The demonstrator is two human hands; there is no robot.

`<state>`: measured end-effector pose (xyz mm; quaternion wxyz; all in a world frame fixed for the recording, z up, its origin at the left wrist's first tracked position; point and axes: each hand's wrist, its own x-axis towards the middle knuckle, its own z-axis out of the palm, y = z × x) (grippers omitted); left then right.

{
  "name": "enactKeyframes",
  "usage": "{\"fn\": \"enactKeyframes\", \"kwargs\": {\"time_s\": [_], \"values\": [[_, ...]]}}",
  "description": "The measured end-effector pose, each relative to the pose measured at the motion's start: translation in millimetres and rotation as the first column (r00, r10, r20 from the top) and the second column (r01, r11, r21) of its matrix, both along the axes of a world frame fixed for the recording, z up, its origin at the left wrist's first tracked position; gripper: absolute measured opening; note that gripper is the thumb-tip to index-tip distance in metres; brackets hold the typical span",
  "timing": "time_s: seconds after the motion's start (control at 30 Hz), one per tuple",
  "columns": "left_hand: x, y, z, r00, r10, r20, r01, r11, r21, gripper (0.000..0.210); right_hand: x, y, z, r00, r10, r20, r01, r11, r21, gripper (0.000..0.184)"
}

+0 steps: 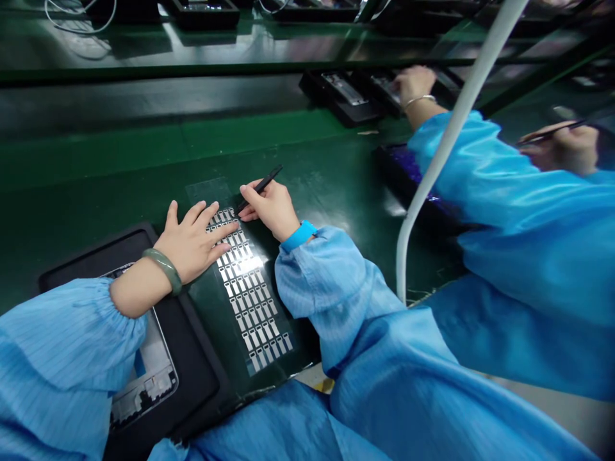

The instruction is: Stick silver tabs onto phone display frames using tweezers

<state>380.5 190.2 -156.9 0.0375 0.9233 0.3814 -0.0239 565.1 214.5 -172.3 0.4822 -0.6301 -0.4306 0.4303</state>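
A clear sheet with rows of small silver die-cut pieces (247, 301) lies on the green work surface. Across its upper left part my left hand (192, 242) rests with fingers spread, holding nothing. My right hand (270, 206) grips black tweezers (269, 179), their tips down at the sheet's top right corner; whether a piece is between the tips I cannot tell. Under my left forearm a metal device frame (156, 365) sits in a black foam tray (199, 358), partly covered by the sleeve.
A white curved pole (432, 166) rises at the right. Beyond it a co-worker's hand (417, 86) reaches to black trays (343, 96) with device parts; the other hand (564, 147) holds a dark thin tool. A raised green shelf (144, 54) runs along the back.
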Motion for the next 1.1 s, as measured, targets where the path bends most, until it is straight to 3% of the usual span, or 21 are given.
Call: {"fn": "enactKeyframes", "kwargs": {"time_s": [0.37, 0.7, 1.1], "values": [[0.3, 1.2, -1.5, 1.000, 0.013, 0.021, -0.013, 1.000, 0.001, 0.045, -0.7, 1.4, 9.0, 0.992, 0.002, -0.122, -0.009, 0.998, -0.055, 0.004], [0.4, -0.1, -1.7, 0.999, 0.013, 0.029, -0.013, 1.000, 0.008, 0.045, -0.3, -2.1, 0.7, 1.000, 0.002, 0.005, -0.002, 0.999, 0.043, 0.013], [-0.3, -0.1, -2.3, 0.999, 0.010, 0.038, -0.010, 1.000, 0.002, 0.044, -1.6, -1.9, 5.1, 0.997, 0.017, -0.075, -0.018, 1.000, -0.004, 0.007]]}}
